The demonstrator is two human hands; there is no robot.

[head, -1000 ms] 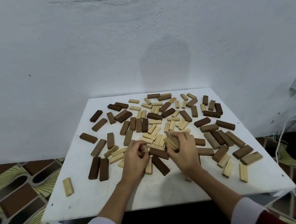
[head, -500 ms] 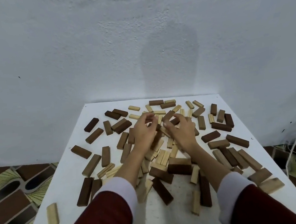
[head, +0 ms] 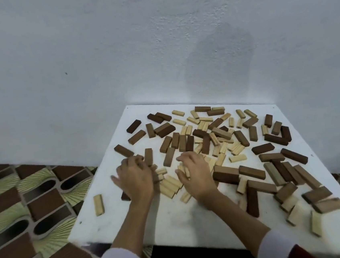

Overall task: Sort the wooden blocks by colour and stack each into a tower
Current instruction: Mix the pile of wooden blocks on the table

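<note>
Meanwhile both hands' curled fingers [head: 140,159] rest among scattered blocks [head: 251,172]; their grip is unclear, lone pale block [head: 98,202] apart

Both hands [head: 135,179] pulled nearer — apparently gathering pale blocks [head: 169,184] between them.

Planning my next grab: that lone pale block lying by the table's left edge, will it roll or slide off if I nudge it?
The lone pale block is flat-sided and lies flat, so it will likely slide, not roll. It looks like rigid, light wood, easy to pinch. It lies near the table edge, so push it inward.
</note>
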